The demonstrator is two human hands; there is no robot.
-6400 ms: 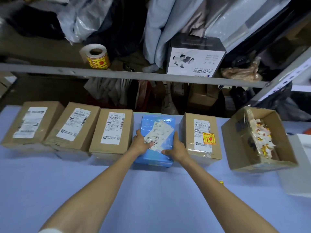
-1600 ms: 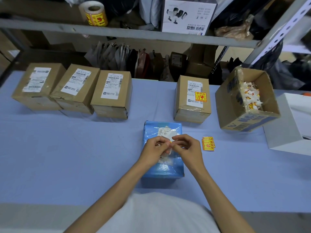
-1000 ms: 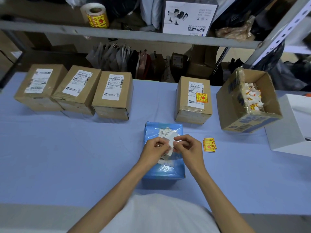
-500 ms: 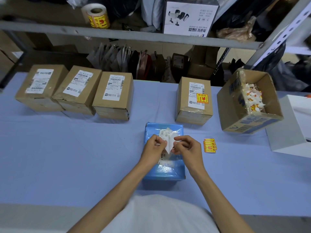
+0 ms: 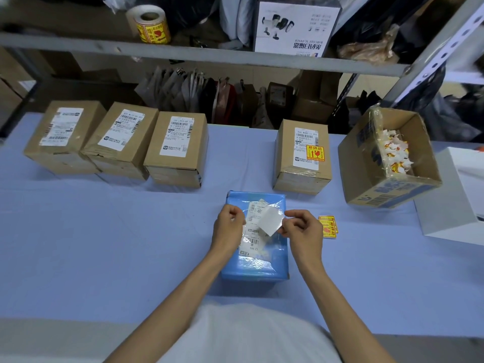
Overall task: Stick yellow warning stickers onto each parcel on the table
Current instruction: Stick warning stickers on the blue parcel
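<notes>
Head view, looking down on the blue-covered table. The blue parcel lies flat directly in front of you, near the table's middle, with its white shipping label facing up.

Both your hands hover over the far half of this parcel. Your right hand pinches one corner of a white backing paper between thumb and forefinger, its other fingers curled in. The paper stands tilted above the label. Your left hand is held just apart from the paper, fingers curled tight toward the palm. Whether they grip anything cannot be told, since the fingertips are turned away.

Spare yellow stickers lie on the cloth just beside your right hand.

Along the back edge stand three brown parcels side by side: the left parcel, the second parcel and the third parcel, each showing a white label on top. Further right, apart from them, stands a fourth brown parcel with a yellow warning sticker overlapping its label.

To its right an open carton sits tilted and holds crumpled sticker scraps. A white box lies at the right edge.

On the shelf behind stand a sticker roll and a scanner box.
</notes>
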